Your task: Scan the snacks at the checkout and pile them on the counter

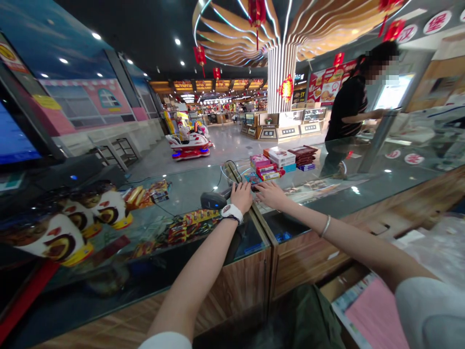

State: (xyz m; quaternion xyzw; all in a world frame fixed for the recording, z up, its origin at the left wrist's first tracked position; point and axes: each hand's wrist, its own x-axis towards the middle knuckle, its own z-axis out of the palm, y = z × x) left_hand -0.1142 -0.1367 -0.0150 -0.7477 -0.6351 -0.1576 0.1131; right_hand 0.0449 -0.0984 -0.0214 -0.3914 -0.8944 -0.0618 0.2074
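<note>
Head view: left hand (240, 197) and right hand (271, 195) meet over small packet (253, 178) on glass counter top (363, 191); fingers loosely together, pinch cannot be told. Packet judged light, stiff; best taken by edges.

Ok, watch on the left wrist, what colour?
The watch is white, shown clearly in the head view.

- My left hand (241, 197) is just beside a black barcode scanner (214, 200) lying on the glass.
- My right hand (271, 195) is flat, near a small bright pack (252, 178).
</note>
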